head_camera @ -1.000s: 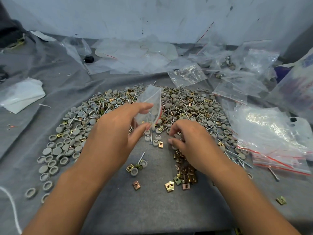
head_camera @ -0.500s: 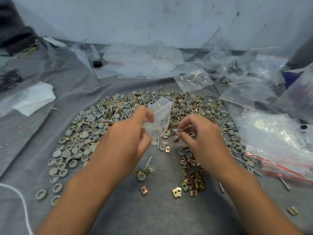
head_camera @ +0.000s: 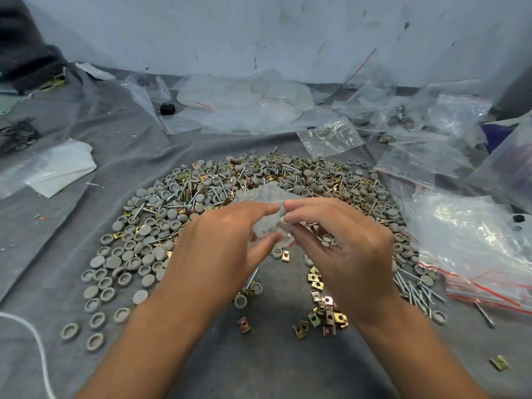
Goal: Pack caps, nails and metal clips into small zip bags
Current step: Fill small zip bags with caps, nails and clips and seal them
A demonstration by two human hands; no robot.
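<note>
**Small zip bag held between both hands over the parts pile**

The small zip bag (head_camera: 266, 214) is hanging just above the near edge of the pile, blurred, so what is inside is not readable. The left hand (head_camera: 227, 249) is pinching it between thumb and forefinger on its left side; the right hand (head_camera: 342, 246) is meeting it from the right, fingertips curled onto the bag's upper edge. Whether those fingers are also carrying a part cannot be told.

This looks like the filling step, with the mouth being worked. It would go best with the left hand keeping the mouth spread and level while the right feeds parts straight down, so a nail's point is not catching the thin film.

Supply is lying all round: grey caps (head_camera: 138, 251) are spreading to the left, nails (head_camera: 414, 289) are lying loose to the right, and metal clips (head_camera: 325, 309) are sitting in a small heap just under the right wrist.

For room, the bare grey cloth (head_camera: 259, 355) nearest the person is the open patch for setting things down. To the right, a stack of red-striped bags (head_camera: 475, 254) is crowding the pile's edge, so a wide right-hand sweep risks dragging them. Clear plastic sheets (head_camera: 244, 108) are lining the far side below the wall.
</note>
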